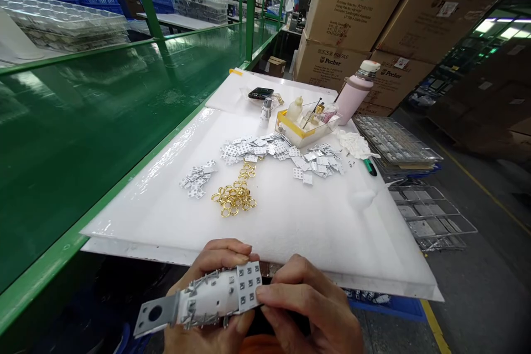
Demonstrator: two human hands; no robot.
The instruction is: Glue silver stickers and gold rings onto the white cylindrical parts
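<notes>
My left hand point(218, 254) is closed around a white metal model part point(207, 300), long and rounded, with a grey flat end pierced by a round hole and small spikes along its sides. Against the part's right end lies a small square white plate point(249, 287) with rows of dark cut-outs. My right hand point(313, 301) pinches that plate's right edge between thumb and fingers. Both hands are just in front of the foam-covered table point(298, 227). On it lie a pile of gold rings point(235, 198) and loose white plates point(253, 148), with a smaller group of plates point(197, 178) to the left.
A clear box point(305, 135) holds a small bottle and tools. Behind it stand a phone point(260, 93) and a pink flask point(354, 97). Crumpled white cloth point(354, 144) and a green-handled tool point(370, 167) lie right. A green conveyor point(124, 99) runs left; cartons point(352, 5) are stacked behind.
</notes>
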